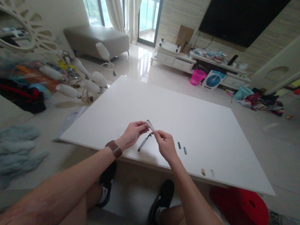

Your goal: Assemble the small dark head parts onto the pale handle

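My left hand [135, 132], with a brown watch or strap on its wrist, pinches one end of a thin pale strip with a dark edge [151, 125]. The fingertips of my right hand [165, 143] are closed on the strip's other end. Both hands hold it just above the white table [192, 117]. Below it, between the hands, a slim black-and-silver tool [143, 144] lies slanted; its exact kind is unclear. To the right lie two small dark-green pieces [185, 150]. A small brownish item [203, 172] and a clear one [212, 173] rest near the front edge.
Faint clear bits [120, 131] lie left of my left hand. A lamp with several white shades [90, 86] stands off the table's left side. A red stool-like object [242, 208] is under the right front edge. A pink basket [197, 77] stands by the TV cabinet.
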Available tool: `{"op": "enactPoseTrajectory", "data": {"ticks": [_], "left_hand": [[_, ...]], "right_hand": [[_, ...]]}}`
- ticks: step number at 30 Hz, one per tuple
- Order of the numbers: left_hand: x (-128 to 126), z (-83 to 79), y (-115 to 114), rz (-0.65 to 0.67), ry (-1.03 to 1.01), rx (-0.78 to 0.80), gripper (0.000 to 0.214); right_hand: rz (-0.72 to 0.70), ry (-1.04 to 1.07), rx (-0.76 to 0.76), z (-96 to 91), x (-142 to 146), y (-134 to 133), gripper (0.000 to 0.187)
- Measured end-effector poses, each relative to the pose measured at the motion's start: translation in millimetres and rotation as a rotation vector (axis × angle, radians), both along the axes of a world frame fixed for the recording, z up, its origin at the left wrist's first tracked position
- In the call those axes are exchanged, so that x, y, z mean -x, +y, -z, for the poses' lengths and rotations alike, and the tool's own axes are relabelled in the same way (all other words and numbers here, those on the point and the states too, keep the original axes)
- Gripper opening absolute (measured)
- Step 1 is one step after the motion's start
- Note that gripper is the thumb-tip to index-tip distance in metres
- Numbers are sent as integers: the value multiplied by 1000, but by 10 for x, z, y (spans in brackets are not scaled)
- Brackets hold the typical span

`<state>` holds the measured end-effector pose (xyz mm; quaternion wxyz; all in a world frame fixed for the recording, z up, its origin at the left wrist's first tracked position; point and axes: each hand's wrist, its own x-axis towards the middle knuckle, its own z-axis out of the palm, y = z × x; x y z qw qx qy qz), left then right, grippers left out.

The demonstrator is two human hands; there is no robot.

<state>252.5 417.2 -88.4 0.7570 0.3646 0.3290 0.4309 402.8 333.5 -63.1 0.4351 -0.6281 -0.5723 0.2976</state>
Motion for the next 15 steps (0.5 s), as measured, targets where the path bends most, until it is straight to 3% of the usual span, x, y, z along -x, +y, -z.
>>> {"op": "enactPoseTrajectory", "data": {"ticks": [4,15], "left_hand": [[-5,10,-12,34,-2,2,27],[-6,9,-24,57,5,21,27]], "right_hand": [[61,-16,-11,22,-10,12,35],[60,-27,-10,25,8,19,36]]}}
